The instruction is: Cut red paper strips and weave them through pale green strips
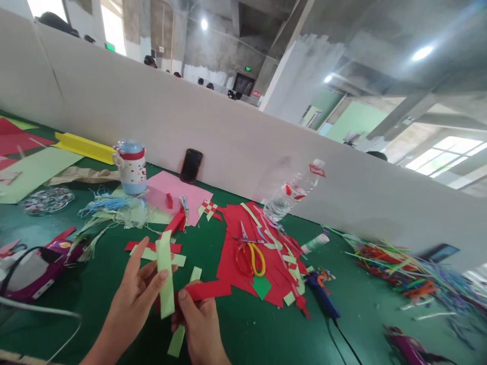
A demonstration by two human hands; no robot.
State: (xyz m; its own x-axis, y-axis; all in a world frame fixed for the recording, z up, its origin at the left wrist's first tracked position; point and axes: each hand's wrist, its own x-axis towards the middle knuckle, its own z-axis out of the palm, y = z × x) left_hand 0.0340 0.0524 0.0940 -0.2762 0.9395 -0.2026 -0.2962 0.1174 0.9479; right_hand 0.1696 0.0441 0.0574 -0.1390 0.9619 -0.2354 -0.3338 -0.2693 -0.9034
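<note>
My left hand (133, 296) pinches a light green paper strip (166, 274) between thumb and fingers, holding it upright over the green table. My right hand (200, 324) grips a red paper strip (208, 290) that crosses behind the green one; another pale green strip (177, 340) sticks out below it. Just beyond the hands lie crossed red and green strips (154, 249) flat on the table.
Scissors with red and yellow handles (249, 256) lie on a cut red sheet (236, 228). A mug (131, 167), pink paper (178, 192), phone (190, 165), tipped water bottle (292, 195), glue stick (315, 244), blue glue gun (323, 294) and a pile of coloured straws (411, 279) surround them. A white partition (228, 132) runs behind.
</note>
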